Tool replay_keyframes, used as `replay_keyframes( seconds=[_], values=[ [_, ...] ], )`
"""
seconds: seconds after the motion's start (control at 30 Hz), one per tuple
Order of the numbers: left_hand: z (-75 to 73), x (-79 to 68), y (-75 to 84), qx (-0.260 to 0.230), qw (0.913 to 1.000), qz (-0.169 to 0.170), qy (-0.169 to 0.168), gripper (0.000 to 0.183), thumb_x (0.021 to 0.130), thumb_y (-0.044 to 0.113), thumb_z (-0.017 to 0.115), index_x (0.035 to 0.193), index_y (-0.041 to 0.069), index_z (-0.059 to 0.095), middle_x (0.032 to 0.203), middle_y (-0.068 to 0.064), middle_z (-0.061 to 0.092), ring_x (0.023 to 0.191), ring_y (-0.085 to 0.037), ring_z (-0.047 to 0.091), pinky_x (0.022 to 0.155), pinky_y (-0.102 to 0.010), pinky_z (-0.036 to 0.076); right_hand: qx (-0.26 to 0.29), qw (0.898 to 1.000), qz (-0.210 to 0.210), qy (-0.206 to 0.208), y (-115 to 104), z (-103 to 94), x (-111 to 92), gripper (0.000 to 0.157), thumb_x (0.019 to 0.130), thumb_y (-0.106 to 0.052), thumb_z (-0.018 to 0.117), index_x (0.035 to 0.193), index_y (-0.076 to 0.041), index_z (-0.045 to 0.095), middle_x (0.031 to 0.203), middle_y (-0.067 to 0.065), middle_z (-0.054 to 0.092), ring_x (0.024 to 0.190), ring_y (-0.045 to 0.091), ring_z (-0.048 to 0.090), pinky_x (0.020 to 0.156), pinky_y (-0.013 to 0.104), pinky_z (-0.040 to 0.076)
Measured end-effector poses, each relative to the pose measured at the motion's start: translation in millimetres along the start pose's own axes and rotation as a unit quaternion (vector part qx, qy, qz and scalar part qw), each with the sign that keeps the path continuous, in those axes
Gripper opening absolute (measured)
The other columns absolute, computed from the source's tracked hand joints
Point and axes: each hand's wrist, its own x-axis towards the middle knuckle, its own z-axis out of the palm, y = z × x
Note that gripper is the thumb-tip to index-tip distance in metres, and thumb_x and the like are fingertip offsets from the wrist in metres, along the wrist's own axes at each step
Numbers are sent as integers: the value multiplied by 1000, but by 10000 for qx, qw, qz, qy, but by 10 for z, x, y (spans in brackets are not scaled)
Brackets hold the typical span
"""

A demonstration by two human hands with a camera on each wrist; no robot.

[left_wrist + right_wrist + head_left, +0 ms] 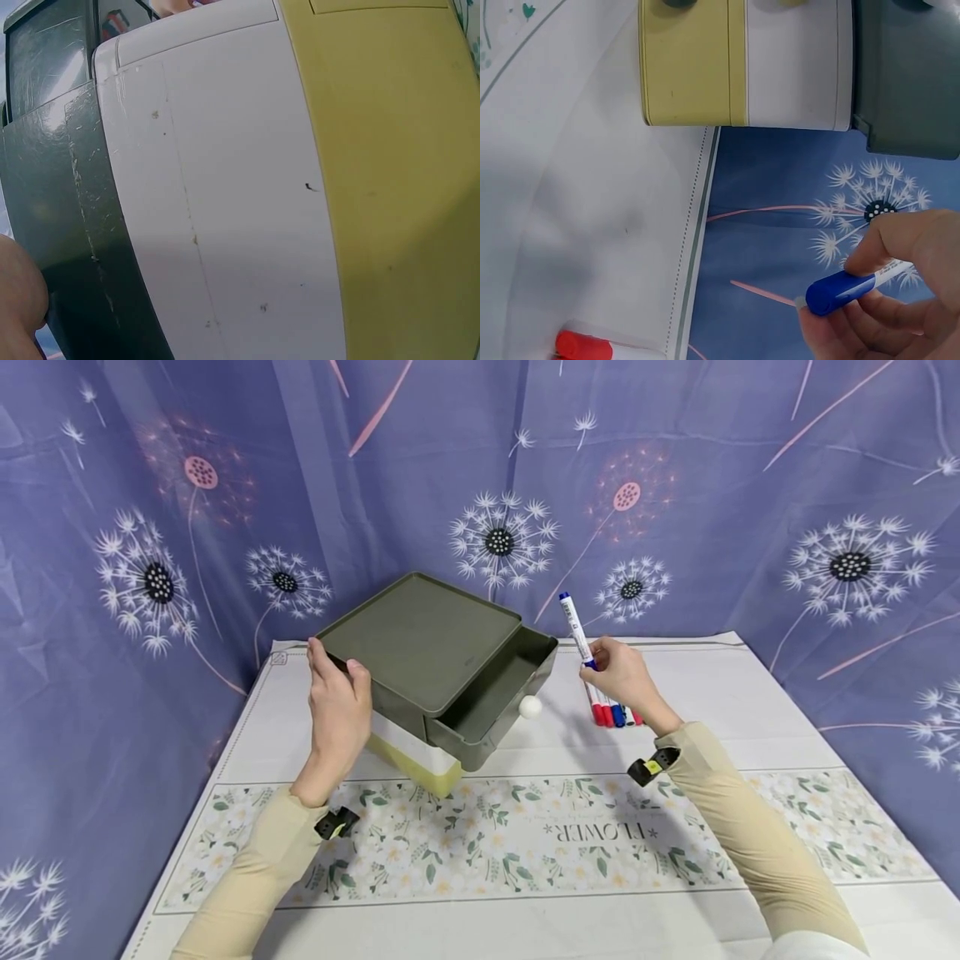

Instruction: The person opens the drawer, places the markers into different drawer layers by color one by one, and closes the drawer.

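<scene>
On the far half of the bench (555, 752), left of centre, sits a three-tier drawer unit (416, 643), its dark green top drawer (480, 747) standing open toward the near right. The left hand (340, 706) rests relaxed against the unit's left side, not curled round it. The right hand (624, 678) pinches a marker (576, 627) near its lower blue end; it leans slightly left, apart from the drawer and to its right. More markers (617, 716) lie side by side just nearer

With the pinch so low, the marker's long upper part could clip the drawer wall and twist loose. A bump on the white knob (529, 707) might shove the drawer in or swivel the unit, lightly steadied as it seems. A low wrist could also set the lying markers rolling
</scene>
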Motion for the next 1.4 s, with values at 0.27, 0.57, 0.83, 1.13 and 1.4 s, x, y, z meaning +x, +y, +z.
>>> replay_keyframes(
  seconds=[0.27,0.57,0.83,1.13,1.4],
  values=[
    [2,-7,6,5,10000,6,21,65,95,31,30,144,-6,10,148,-29,15,118,-50,42,95,-53,38,120,9979,-500,384,-33,-50,-6,24,75,-9,63,97,-2,58,85,16,67,77,27,63,70,39,47],
    [11,-7,0,26,10000,3,67,65,95,31,29,144,-6,10,147,-30,16,116,-50,43,95,-52,38,257,9942,-852,611,-87,-85,-18,24,74,-6,65,97,-4,58,87,12,66,79,23,64,68,35,52],
    [7,-8,4,48,10000,25,76,65,95,32,29,144,-6,10,148,-30,16,115,-51,44,94,-52,39,542,9851,-1442,766,-133,-81,-18,20,80,2,63,100,0,58,89,14,64,83,25,64,72,33,54],
    [11,-5,7,36,10000,28,69,64,95,31,29,144,-7,11,148,-30,16,115,-51,44,95,-52,38,728,9683,-2066,1198,-185,-93,-22,24,82,8,59,105,3,58,99,16,62,90,27,61,78,35,52],
    [6,-4,14,39,10000,5,77,64,95,31,29,144,-6,11,148,-29,16,111,-53,46,94,-53,39,716,9577,-2371,1467,-207,-74,-25,26,81,8,59,106,2,61,101,16,63,89,25,62,81,32,50]
  ],
)
